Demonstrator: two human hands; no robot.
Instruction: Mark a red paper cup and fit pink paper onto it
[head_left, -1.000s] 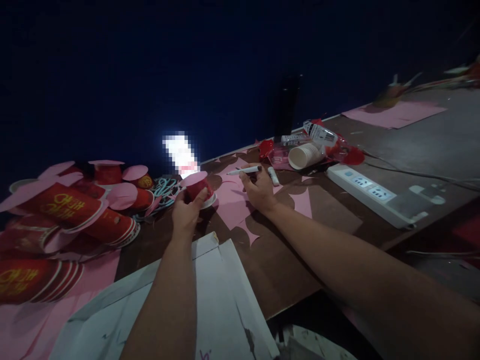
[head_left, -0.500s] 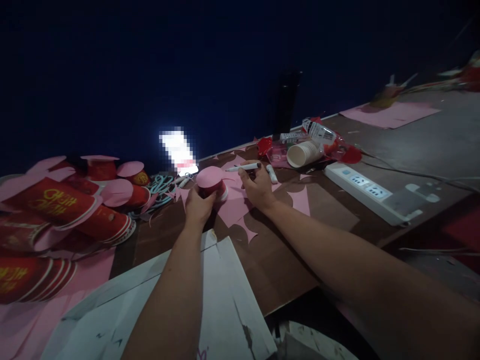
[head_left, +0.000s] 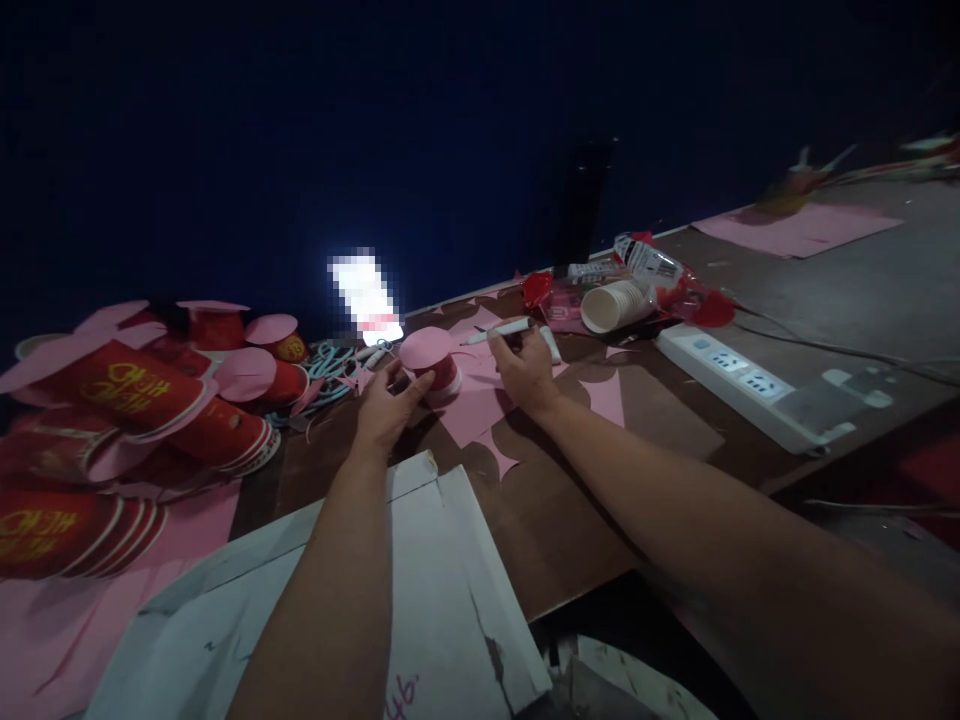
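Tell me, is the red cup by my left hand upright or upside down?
Upside down: the red cup stands rim-down on the table, pink paper disc on top.

Dark brown surface [head_left: 675, 420], crowded. Red paper cups [head_left: 135, 420] heaped at the left on pink paper [head_left: 187, 530], a white envelope [head_left: 435, 590] at the near edge, cut pink sheet [head_left: 480, 400] mid-table, turquoise scissors [head_left: 330, 362] beside it. Further right, a white power strip [head_left: 750, 385], stacked white cups [head_left: 611, 305], another pink sheet [head_left: 795, 228].
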